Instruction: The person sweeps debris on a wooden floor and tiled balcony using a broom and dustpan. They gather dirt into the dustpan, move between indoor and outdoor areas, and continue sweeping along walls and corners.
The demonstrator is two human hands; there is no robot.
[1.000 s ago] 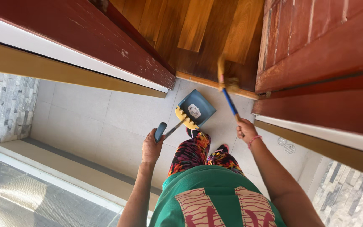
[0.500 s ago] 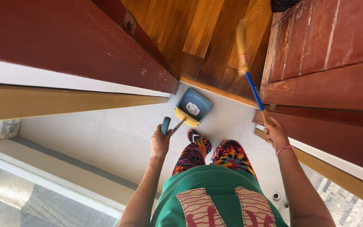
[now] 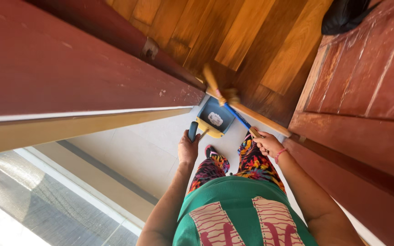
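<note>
Seen from above, a person in a green shirt (image 3: pixel 242 214) and multicoloured trousers (image 3: pixel 233 164) stands on a pale tiled floor (image 3: pixel 147 146) at a doorway. The left hand (image 3: pixel 189 148) is wrapped tight around the dark grip of a blue dustpan (image 3: pixel 215 117), which rests on the tiles just ahead of the feet with a white scrap (image 3: pixel 215 119) lying in it. The right hand (image 3: pixel 266 143) is clenched on the blue handle of a broom (image 3: pixel 226 102), whose straw-coloured head, blurred, lies at the wooden threshold (image 3: pixel 261 119) just beyond the pan. Red-brown doors (image 3: pixel 69 68) flank both sides; farther in, a plank floor (image 3: pixel 251 41) and a black bag (image 3: pixel 345 16).
</note>
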